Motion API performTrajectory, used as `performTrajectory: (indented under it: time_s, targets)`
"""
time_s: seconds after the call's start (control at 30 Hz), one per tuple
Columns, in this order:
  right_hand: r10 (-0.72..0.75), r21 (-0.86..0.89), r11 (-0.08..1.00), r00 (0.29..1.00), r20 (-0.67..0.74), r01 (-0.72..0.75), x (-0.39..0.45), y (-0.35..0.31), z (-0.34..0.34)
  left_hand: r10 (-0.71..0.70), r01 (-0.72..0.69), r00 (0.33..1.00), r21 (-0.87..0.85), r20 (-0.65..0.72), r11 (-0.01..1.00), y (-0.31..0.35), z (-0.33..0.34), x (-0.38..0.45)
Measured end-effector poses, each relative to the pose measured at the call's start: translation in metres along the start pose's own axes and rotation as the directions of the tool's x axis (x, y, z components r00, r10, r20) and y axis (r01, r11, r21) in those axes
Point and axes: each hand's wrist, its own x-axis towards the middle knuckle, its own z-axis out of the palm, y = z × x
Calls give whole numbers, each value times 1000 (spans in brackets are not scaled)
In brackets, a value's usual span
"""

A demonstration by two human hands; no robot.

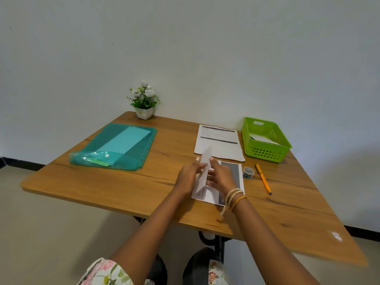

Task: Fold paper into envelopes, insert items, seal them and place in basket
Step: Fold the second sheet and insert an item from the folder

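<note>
Holding a folded white paper strip upright between both hands, above a printed sheet lying on the table. Left hand fingers curl around its left edge; right hand fingers pinch the right edge. Green basket sits far right with white paper inside; tape roll and pen lie beside the sheet.

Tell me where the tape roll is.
Head view: the tape roll sits right of the hands, between the printed sheet and the orange pen.
</note>
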Motion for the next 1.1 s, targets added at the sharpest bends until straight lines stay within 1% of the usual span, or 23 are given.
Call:
performTrajectory:
  time_s: [0.07,0.13,0.2,0.3,0.37,0.43,0.5,0.53,0.6,0.7,0.73,0.8,0.83,0.9,0.97,1.03,1.1]
  targets:
    - [32,-121,992,998,-63,-39,6,0,-9,25,-37,998,190,61,981,-4,2,0]
    - [50,-281,956,992,-115,-81,10,5,-16,11,-29,997,238,78,971,-5,5,-1]
    - [37,-438,893,988,-149,-99,11,11,-18,20,-47,996,321,87,946,-9,6,-3]
    - [-24,-534,843,987,-157,-64,10,18,-21,55,-89,995,490,85,867,-18,2,-1]
    - [-73,-599,800,988,-135,-22,11,19,-21,96,-112,994,592,58,798,-23,-3,-1]
    - [-116,-682,731,987,-108,11,11,19,-18,156,-108,988,686,-8,720,-27,-7,-3]
    - [-145,-723,691,984,-107,23,13,21,-14,178,-53,980,757,-85,652,-30,-11,-4]
    - [-163,-737,675,981,-102,35,13,22,-10,165,-25,981,784,-99,620,-32,-13,-3]
    - [-224,-791,606,972,-72,82,11,25,-5,130,-1,988,831,-86,557,-35,-16,-3]
    - [-363,-883,440,932,-11,161,4,29,-3,121,-13,991,860,-57,510,-35,-17,-3]
    - [-405,-893,408,914,7,188,1,31,-3,121,-16,991,862,-53,507,-34,-16,-4]
    - [-437,-885,397,898,51,244,-7,33,-6,127,-19,991,868,-51,496,-33,-16,-6]
    - [-418,-873,409,905,79,265,-10,33,-7,130,-18,990,871,-52,491,-32,-16,-6]
    - [-315,-869,415,939,141,270,-17,33,-9,132,-13,989,876,-59,483,-33,-16,-6]
    - [-229,-893,359,953,198,272,-21,34,-10,132,-2,989,882,-68,471,-35,-15,-6]
    - [-196,-903,331,956,220,275,-22,34,-8,124,5,990,882,-72,471,-36,-15,-6]
    - [-206,-910,314,955,211,269,-23,33,-4,121,2,990,880,-67,475,-36,-15,-6]
